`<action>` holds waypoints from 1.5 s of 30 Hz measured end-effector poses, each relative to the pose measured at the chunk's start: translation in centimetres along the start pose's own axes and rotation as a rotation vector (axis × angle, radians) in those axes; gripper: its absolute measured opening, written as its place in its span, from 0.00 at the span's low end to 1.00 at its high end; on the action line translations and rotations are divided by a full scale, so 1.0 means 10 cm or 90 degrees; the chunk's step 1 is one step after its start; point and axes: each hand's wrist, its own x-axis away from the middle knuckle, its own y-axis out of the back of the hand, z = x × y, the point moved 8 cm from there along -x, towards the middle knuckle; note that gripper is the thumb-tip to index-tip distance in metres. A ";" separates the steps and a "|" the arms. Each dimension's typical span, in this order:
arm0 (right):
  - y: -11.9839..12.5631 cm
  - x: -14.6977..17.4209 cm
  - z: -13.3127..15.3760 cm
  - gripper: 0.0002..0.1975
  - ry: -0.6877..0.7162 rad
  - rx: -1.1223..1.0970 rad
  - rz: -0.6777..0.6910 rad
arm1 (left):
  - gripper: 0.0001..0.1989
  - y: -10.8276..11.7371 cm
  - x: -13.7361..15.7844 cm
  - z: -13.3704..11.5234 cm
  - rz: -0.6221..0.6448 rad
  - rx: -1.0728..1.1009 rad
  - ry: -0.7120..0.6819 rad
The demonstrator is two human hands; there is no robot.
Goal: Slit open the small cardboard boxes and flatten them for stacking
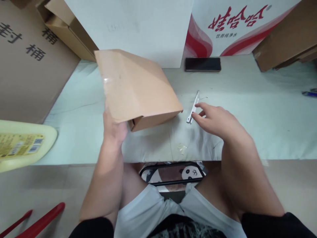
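A brown cardboard box (148,86) lies tilted on the cloth-covered table, with a flap raised toward the left. My left hand (114,127) grips the lower left edge of this flap, its fingers partly hidden behind the cardboard. To the right of the box is a white box cutter (194,108), slanting on the cloth. My right hand (215,119) is beside it, thumb and index finger apart with their tips at the cutter's right edge. Whether those tips touch it, I cannot tell.
A black phone (202,64) lies before a white carton (230,29) with red lettering. Large cardboard boxes (24,66) stand at the left. A pale yellow bottle (24,143) juts in at left. A scrap of clear tape (182,148) lies near the table's front edge. Blue pens (309,94) are far right.
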 end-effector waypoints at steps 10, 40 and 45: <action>-0.10 -0.06 0.41 0.25 0.366 -0.256 -0.070 | 0.25 -0.27 0.00 0.36 0.122 0.309 0.183; 0.13 -0.03 0.04 0.33 0.086 -0.402 -0.350 | 0.21 -0.15 0.00 0.21 -0.029 0.239 0.046; 0.16 -0.08 -0.02 0.18 0.140 -0.566 -0.356 | 0.23 -0.18 0.02 0.16 0.032 0.272 0.043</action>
